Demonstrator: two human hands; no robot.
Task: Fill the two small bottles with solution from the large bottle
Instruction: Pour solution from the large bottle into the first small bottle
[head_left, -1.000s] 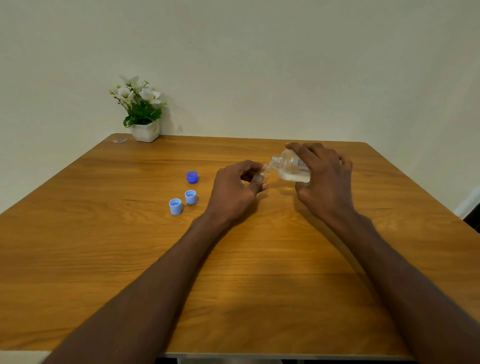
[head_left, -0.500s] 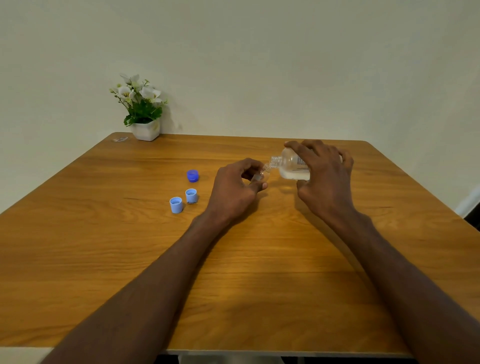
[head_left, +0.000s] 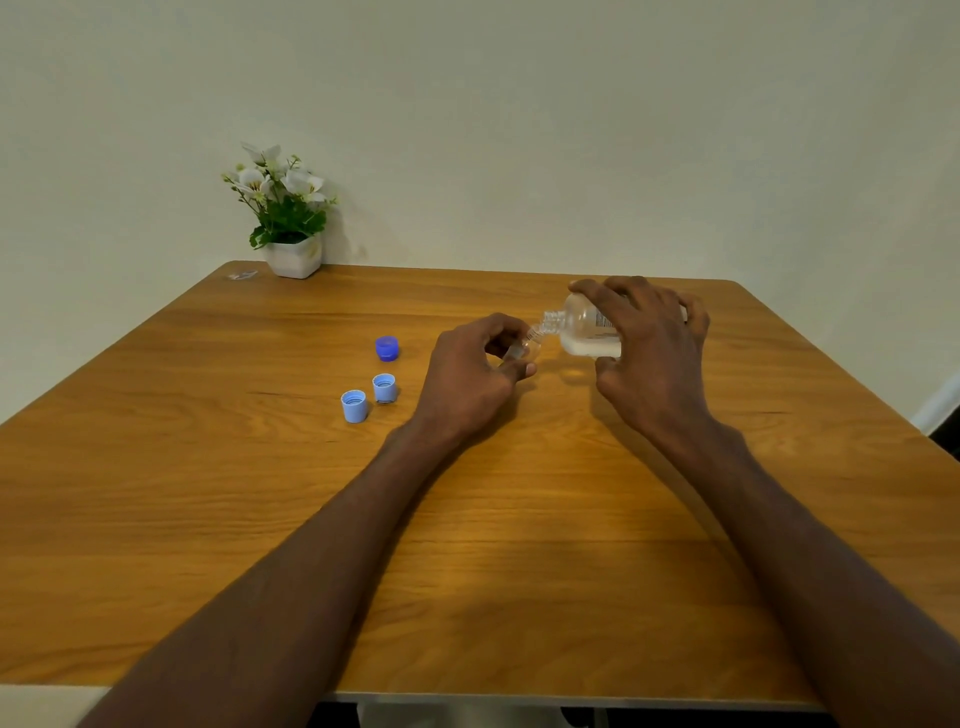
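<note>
1. Spreading wide under everything: wooden counter (head_left: 519, 545), carrying the whole job.
2. Sitting at the far left corner: flower pot (head_left: 292, 228), well apart from the work.
3. Wrapping over the large bottle (head_left: 582, 332) from above: right hand (head_left: 649, 358), fingers curled round the body, thumb underneath, holding it tipped almost flat with the neck pointing left.
4. Pooling along the low side of the large bottle: cloudy solution, only a modest amount showing, so judging there may be little to spare.
5. Curling round a small bottle (head_left: 524, 347): left hand (head_left: 467, 379), pinching it between thumb and fingers just above the counter, mouth tilted up and meeting the large bottle's neck.
6. Pouring, by the look of it, though too small and clear to tell any stream or the fill level inside.
7. Lying left of the left hand: dark blue cap (head_left: 387, 348), then two light blue caps (head_left: 384, 388) nearer, open side up, close beside each other.
8. Reckoning progress: all three caps off, one small bottle being filled; second small bottle not visible anywhere, possibly hidden behind a hand, so impossible to say whether done or waiting.
9. Remaining at least: finishing this pour, and probably capping.
</note>
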